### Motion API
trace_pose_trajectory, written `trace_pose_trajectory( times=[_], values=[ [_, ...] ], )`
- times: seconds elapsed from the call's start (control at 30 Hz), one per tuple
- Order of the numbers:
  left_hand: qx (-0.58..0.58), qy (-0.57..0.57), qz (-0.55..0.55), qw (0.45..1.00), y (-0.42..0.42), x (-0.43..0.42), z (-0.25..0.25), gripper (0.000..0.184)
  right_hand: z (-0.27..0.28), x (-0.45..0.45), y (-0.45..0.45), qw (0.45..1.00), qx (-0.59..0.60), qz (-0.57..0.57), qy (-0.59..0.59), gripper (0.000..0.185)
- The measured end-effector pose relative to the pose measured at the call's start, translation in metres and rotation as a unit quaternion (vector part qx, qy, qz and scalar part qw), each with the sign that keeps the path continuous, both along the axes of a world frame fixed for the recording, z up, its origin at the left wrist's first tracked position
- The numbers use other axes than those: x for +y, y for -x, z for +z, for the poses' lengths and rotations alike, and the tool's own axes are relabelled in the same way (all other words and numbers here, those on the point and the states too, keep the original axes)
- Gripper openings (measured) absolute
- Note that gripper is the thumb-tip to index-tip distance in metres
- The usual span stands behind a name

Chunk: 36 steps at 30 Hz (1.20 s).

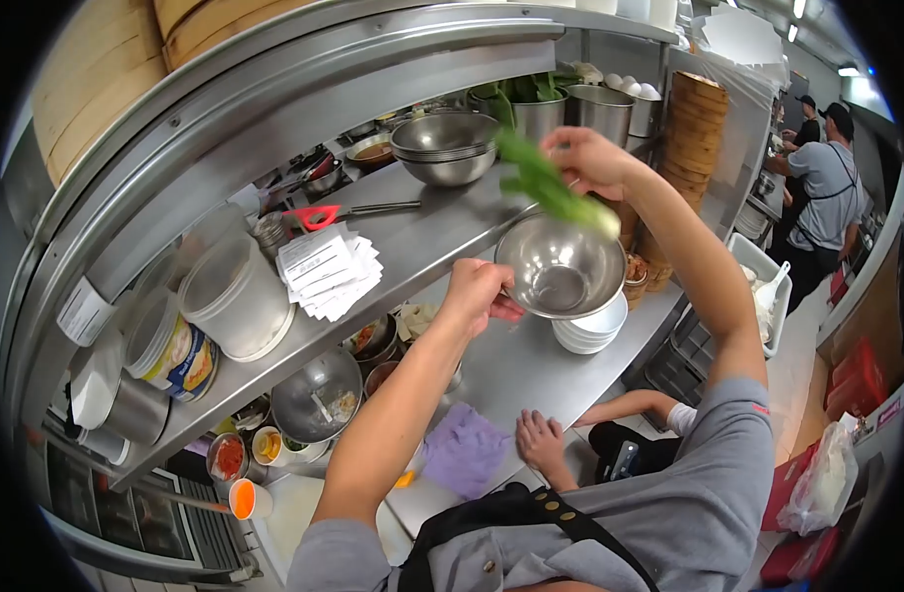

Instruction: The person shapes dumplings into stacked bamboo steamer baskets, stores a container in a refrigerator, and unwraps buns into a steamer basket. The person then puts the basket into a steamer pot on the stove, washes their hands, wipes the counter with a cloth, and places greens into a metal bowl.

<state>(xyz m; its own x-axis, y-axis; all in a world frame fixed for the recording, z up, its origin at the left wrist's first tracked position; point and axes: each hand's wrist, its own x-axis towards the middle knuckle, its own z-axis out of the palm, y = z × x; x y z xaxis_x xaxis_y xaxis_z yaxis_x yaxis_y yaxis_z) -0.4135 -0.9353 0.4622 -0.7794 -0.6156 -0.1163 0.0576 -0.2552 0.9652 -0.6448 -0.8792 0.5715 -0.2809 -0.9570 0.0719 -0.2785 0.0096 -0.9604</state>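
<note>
A round steel bowl [561, 266] is held up by its rim in my left hand [479, 298], with the fingers closed on the edge. Its inside shows no food. My right hand [588, 161] is raised above the bowl's far side, fingers curled. Beside and below that hand, a green leafy vegetable [546, 183] with a pale base hangs over the bowl, blurred by motion. Whether my right fingers touch it is not clear. White bowls [588, 331] stand stacked beneath the steel bowl.
On the steel shelf are stacked steel bowls [444, 148], paper slips [326, 266] and plastic tubs [237, 296]. Bamboo steamers [691, 138] rise at the right. A purple cloth [464, 449] lies on the counter near another person's hand [543, 444]. Two people stand at the back right.
</note>
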Motion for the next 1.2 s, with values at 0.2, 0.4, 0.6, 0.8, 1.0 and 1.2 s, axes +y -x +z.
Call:
trace_pose_trajectory(
  times=[0.2, 0.4, 0.6, 0.8, 1.0, 1.2],
  values=[
    [-0.022, -0.001, -0.008, 1.0, 0.008, 0.007, -0.014, 0.01, 0.034, -0.042, 0.119, 0.764, 0.527, -0.318, 0.192, 0.014],
    [-0.018, -0.014, 0.024, 0.999, -0.034, 0.003, -0.047, 0.003, 0.039, -0.129, 0.245, 0.658, 0.705, -0.229, -0.132, 0.024],
    [-0.026, 0.02, 0.138, 0.99, -0.151, 0.013, -0.094, 0.006, 0.059, -0.107, 0.204, 0.766, 0.557, -0.259, -0.189, 0.051],
    [-0.072, -0.104, 0.247, 0.961, -0.229, 0.068, -0.142, 0.004, 0.066, -0.098, 0.173, 0.769, 0.557, -0.265, -0.166, 0.049],
    [-0.065, -0.151, 0.282, 0.945, -0.249, 0.084, -0.165, 0.012, 0.074, -0.075, 0.128, 0.791, 0.548, -0.236, -0.134, 0.046],
    [-0.078, -0.154, 0.31, 0.935, -0.237, 0.089, -0.159, 0.007, 0.049, -0.146, 0.225, 0.761, 0.604, -0.202, -0.124, 0.051]
  ],
)
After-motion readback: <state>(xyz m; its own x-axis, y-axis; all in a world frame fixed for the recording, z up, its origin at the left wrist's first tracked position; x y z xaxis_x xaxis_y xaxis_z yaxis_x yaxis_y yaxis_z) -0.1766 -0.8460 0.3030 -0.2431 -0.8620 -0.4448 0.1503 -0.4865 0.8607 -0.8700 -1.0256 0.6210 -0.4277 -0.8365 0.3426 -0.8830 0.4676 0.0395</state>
